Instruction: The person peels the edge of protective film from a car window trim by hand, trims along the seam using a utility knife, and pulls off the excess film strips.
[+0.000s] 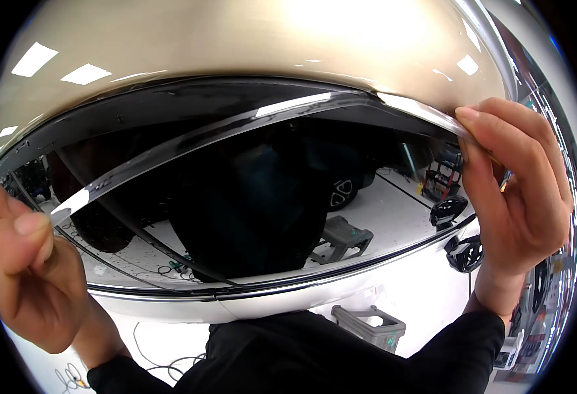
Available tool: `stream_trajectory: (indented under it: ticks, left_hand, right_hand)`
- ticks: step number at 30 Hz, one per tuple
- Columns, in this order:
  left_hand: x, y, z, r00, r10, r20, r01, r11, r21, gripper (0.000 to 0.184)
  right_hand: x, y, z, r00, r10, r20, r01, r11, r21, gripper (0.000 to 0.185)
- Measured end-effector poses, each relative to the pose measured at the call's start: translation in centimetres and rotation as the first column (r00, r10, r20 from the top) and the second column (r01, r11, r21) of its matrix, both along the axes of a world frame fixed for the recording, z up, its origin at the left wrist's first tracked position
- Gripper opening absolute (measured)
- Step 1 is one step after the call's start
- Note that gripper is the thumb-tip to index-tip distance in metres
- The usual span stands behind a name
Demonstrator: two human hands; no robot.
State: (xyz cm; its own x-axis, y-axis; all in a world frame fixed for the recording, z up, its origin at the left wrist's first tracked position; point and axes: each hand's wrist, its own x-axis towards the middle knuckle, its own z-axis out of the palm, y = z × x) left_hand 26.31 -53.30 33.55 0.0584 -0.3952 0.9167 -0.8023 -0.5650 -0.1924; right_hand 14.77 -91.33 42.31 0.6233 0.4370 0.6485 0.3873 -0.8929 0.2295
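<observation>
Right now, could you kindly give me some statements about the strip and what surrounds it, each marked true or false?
1. The left hand pinches one end of the glossy strip. True.
2. Only one hand touches it. False: the right hand grips it near the other end.
3. Dark glass shows below the strip. True.
4. The panel above the glass is bright red. False: it is pale gold.
5. The person's sleeves are black. True.

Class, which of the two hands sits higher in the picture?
The right hand: it pinches the shiny strip well above where the left hand grips it.
</observation>
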Motion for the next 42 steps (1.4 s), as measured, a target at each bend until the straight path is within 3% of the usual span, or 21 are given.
stream_trajectory:
  ticks: [3,11,16,22,26,32,35,42]
  left_hand:
    - [0.2,4.7,-0.6,0.988,-0.117,-0.102,0.122,0.992,0.041,0.023]
    - [0.3,6.1,-1.9,0.994,-0.104,-0.043,0.101,0.992,-0.071,0.022]
    - [0.1,6.1,-2.8,0.984,0.122,0.126,-0.11,0.989,-0.098,0.015]
    - [0.0,7.9,-2.0,0.985,0.075,0.155,-0.074,0.997,-0.012,0.015]
    - [0.5,10.3,-2.5,0.95,0.174,0.258,-0.177,0.984,-0.014,0.016]
    - [0.6,14.3,-1.9,0.935,0.231,0.267,-0.258,0.964,0.07,0.016]
    - [0.6,13.8,-2.6,0.875,0.345,0.339,-0.368,0.93,0.003,0.016]
    - [0.1,16.0,-3.1,0.904,0.353,0.239,-0.369,0.929,0.025,0.016]
  right_hand:
    - [-0.2,-0.4,-0.2,1.0,-0.017,0.003,0.017,1.0,0.017,0.023]
    - [-0.5,-2.3,-0.3,1.0,0.022,0.01,-0.022,1.0,0.0,0.022]
    - [-1.1,-2.9,-0.6,1.0,-0.015,0.007,0.015,1.0,0.021,0.022]
    - [-1.2,-4.1,-0.8,1.0,-0.006,0.013,0.006,1.0,0.007,0.022]
    - [-1.7,-4.5,-1.1,0.999,-0.037,0.004,0.037,0.998,0.041,0.022]
    - [-2.3,-5.7,-0.9,0.998,-0.063,-0.012,0.063,0.998,0.017,0.021]
    - [-2.5,-6.7,-0.9,0.998,-0.056,-0.017,0.056,0.998,-0.001,0.022]
    - [-2.6,-7.8,-1.1,0.999,-0.048,-0.006,0.048,0.999,0.008,0.021]
